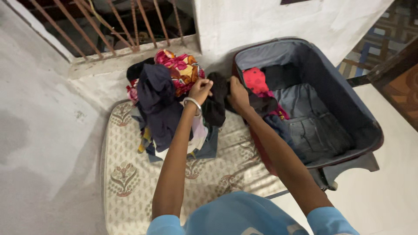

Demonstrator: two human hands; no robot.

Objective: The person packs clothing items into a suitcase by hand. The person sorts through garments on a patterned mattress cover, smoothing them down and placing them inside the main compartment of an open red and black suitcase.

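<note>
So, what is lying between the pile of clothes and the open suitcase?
In the head view, a black garment hangs there, held by the left hand and right hand, above the patterned mat. Pile of clothes; suitcase.

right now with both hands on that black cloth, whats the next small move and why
Probably carry the black cloth right, into the open suitcase. Both the left hand and the right hand grip it, just beside the suitcase's near edge, and folded clothes already lie inside.
</note>
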